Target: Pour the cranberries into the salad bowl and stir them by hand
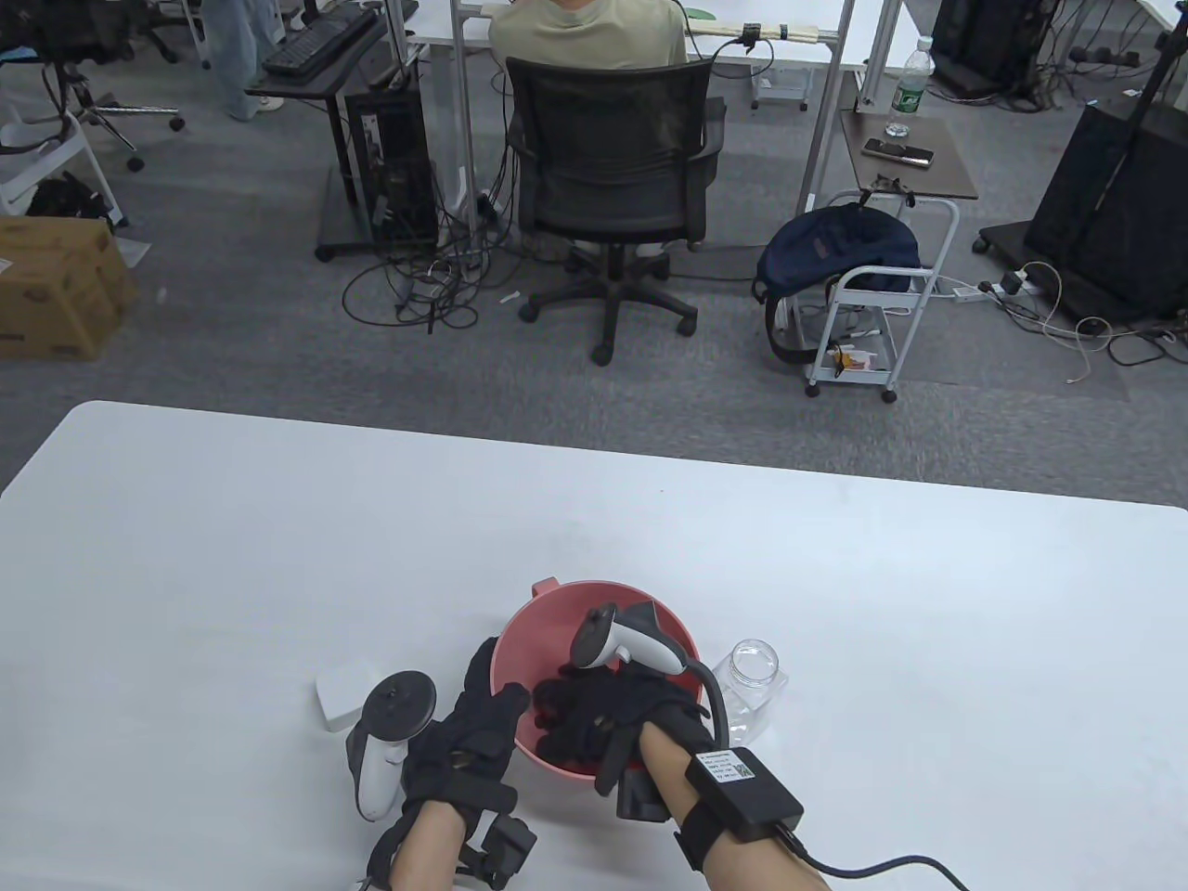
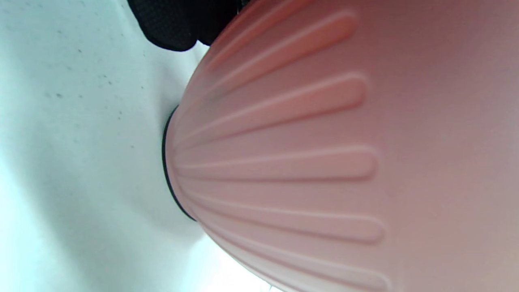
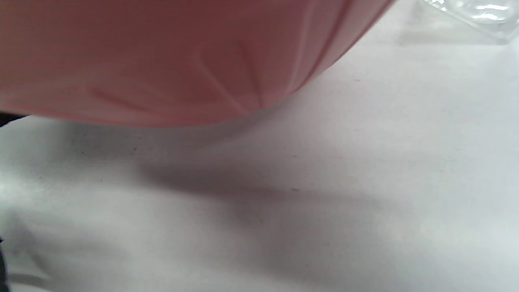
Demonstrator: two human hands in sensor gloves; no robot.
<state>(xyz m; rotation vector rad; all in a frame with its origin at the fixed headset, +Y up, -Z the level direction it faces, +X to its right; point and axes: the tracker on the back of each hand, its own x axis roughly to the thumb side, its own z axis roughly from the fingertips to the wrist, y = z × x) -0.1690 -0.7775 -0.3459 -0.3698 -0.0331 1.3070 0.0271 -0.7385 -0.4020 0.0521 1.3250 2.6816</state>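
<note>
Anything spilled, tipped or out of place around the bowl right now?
Nothing stands out. The pink bowl sits upright on the table, the left hand at its rim and the right hand down inside it. The clear jar stands upright beside the bowl, open-mouthed. No cranberries visible on the tabletop.

Pink bowl (image 1: 594, 613), outer wall marked with raised ribs fanning from a black base ring. Black gloves on left hand (image 1: 469, 742) and right hand (image 1: 603, 719). White table (image 1: 278, 557). Clear jar (image 1: 754, 687) at three o'clock of bowl. White lid (image 1: 339, 696) at nine o'clock.
</note>
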